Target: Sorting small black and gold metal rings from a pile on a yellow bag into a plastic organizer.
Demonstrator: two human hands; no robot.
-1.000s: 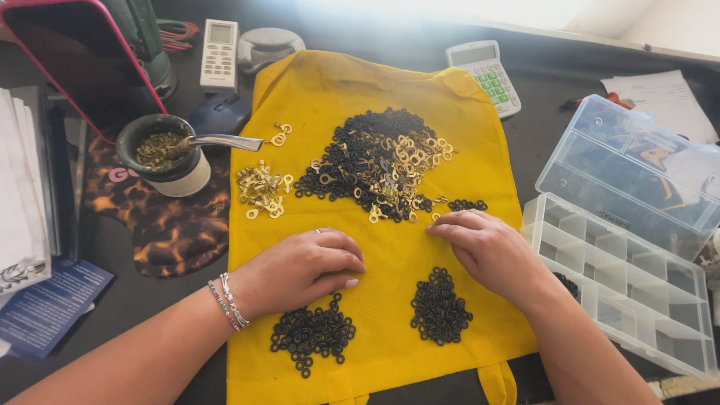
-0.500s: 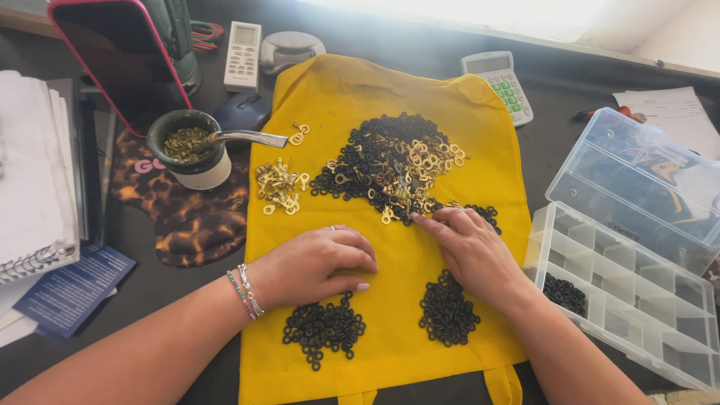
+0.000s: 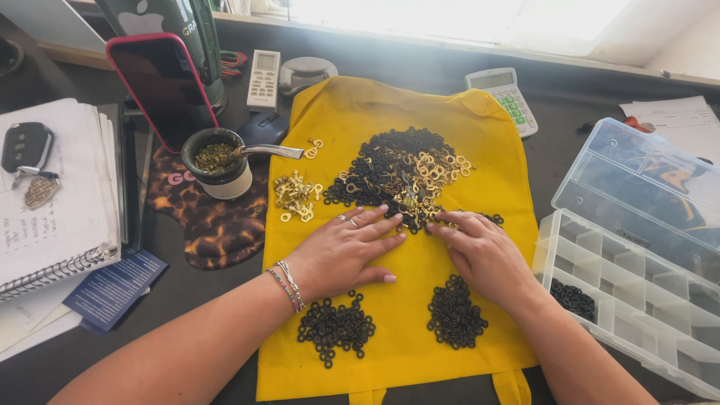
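At the far left of the desk (image 3: 592, 112) a car key (image 3: 24, 146) lies on a spiral notebook (image 3: 56, 210). Right of it a cup with a metal straw (image 3: 217, 161) stands on a leopard-print mouse pad (image 3: 214, 225). On the yellow cloth bag (image 3: 337, 112), a small pile of gold ring terminals (image 3: 294, 196) lies left of the big mixed heap of black rings and gold terminals (image 3: 401, 172). The left hand (image 3: 341, 251) rests flat, fingers spread and released, tips at the heap's near edge. The right hand (image 3: 484, 255) lies flat too, grasping nothing. 2 sorted piles of black rings (image 3: 336, 327) lie nearer. A clear compartment box (image 3: 637, 300) sits right.
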